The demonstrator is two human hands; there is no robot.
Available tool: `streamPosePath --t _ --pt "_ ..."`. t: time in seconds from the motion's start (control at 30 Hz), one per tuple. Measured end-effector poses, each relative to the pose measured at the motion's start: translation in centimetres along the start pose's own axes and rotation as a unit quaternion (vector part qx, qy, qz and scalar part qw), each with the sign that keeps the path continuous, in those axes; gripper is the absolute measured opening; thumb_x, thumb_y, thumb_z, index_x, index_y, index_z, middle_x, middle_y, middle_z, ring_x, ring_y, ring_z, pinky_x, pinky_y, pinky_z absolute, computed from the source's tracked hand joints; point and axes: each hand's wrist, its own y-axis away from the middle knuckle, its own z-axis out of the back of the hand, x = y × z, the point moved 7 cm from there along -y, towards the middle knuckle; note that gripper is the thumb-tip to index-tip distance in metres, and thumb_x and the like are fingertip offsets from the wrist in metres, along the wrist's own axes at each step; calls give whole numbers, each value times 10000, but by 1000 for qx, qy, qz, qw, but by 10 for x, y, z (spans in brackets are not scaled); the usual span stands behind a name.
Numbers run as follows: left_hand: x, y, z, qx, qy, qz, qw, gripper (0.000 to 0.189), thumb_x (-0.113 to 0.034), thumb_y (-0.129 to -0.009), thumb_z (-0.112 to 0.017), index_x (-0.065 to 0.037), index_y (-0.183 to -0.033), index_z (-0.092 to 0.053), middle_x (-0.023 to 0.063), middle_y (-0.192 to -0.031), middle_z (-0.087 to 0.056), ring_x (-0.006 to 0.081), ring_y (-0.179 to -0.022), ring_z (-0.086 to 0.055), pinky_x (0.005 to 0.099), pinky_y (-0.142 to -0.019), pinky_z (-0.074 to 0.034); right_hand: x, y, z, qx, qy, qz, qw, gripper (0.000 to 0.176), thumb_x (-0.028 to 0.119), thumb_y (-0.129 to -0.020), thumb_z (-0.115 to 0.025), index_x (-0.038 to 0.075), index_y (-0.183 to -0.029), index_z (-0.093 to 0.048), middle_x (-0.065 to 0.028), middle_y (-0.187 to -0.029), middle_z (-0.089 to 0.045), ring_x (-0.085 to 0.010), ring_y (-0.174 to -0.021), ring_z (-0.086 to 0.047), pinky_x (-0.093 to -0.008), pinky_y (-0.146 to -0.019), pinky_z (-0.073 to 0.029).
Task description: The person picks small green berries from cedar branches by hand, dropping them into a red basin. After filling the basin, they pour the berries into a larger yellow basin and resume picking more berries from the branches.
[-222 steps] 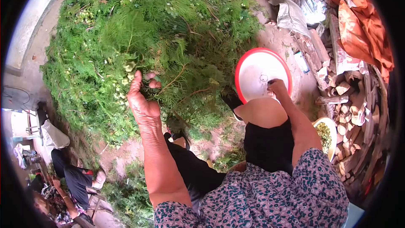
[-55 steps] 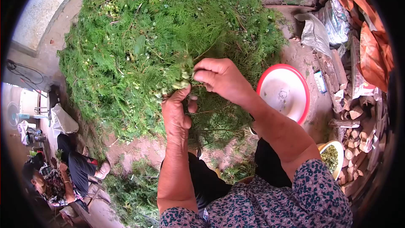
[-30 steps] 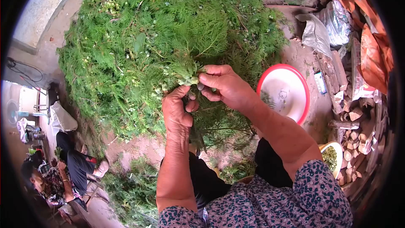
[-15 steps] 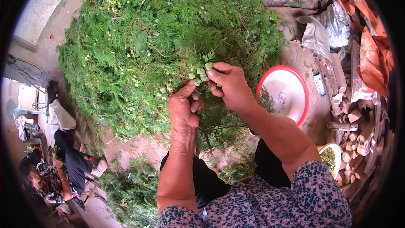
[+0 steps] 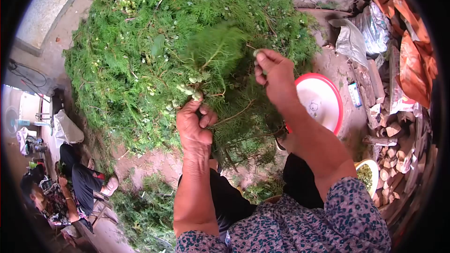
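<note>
My left hand (image 5: 194, 119) is closed around a leafy cypress branch (image 5: 215, 54), with several pale green cones (image 5: 190, 89) clustered just above the fingertips. The branch's top is blurred by motion. Up and to the right, my right hand (image 5: 276, 72) is closed in a pinch on a small green cone (image 5: 256, 53), which shows at the fingertips with a thin stem beside it. The two hands are apart. Behind them rises a big heap of cypress branches (image 5: 126, 61), dotted with more pale cones.
Right of my right hand stands a white basin with a red rim (image 5: 338, 94). A bowl of greenish pieces (image 5: 365, 175) is beside stacked firewood (image 5: 391, 168). More cuttings (image 5: 145, 211) lie at lower left, near another seated person (image 5: 61, 192). Orange sacking (image 5: 412, 61) hangs at right.
My right hand has moved up and right, away from the left hand, with a green cone at its fingertips. My left hand has shifted slightly left and down, and the branch top has swung.
</note>
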Motion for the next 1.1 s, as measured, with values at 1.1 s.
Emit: streamPosePath --t 1.1 --pt "17 -6 -10 81 -3 18 997 246 -166 -769 -644 -12 -933 -546 47 -592 -473 127 -406 -366 297 -359 -300 -7 13 -45 252 -315 -141 904 276 265 -875 -516 18 -997 -511 -55 -787 -519 -91 -512 -440 -201 -395 -318"
